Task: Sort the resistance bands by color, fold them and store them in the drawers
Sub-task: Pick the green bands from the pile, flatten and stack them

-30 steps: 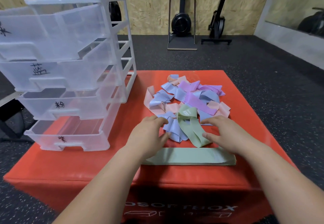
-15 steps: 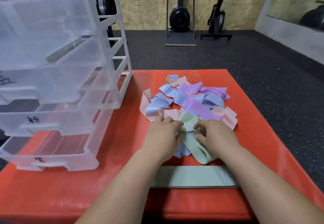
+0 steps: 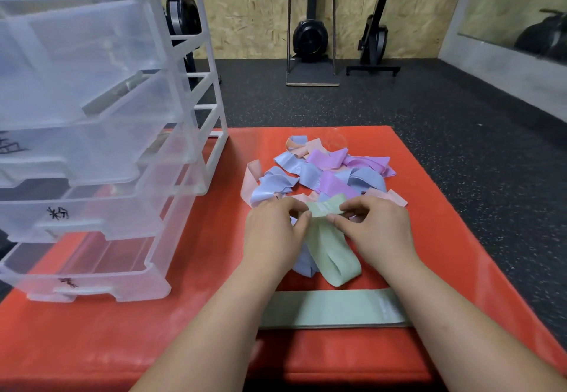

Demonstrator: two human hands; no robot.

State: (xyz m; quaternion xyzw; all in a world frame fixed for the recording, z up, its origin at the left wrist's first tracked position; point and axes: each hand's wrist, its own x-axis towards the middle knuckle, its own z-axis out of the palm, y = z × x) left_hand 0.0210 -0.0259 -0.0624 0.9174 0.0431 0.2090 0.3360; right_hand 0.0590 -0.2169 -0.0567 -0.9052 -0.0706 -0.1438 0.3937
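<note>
A tangled pile of resistance bands [image 3: 325, 173] in blue, purple and pink lies on the red box. At its near edge a green band [image 3: 333, 252] loops toward me. My left hand [image 3: 273, 232] and my right hand [image 3: 377, 229] each pinch the far end of this green band, thumbs and fingertips close together. A second green band [image 3: 334, 308] lies flat and straight near the front edge, partly under my forearms. The clear plastic drawer unit [image 3: 101, 152] stands at the left with its drawers pulled out.
The red padded box [image 3: 454, 238] carries everything; its right and far edges drop to a dark rubber floor. Exercise machines [image 3: 311, 32] stand against the wooden back wall. The drawers bear handwritten labels [image 3: 58, 213].
Both hands moved together from either side of the green band to its far end and pinched it. The view shifted closer and leftward.
</note>
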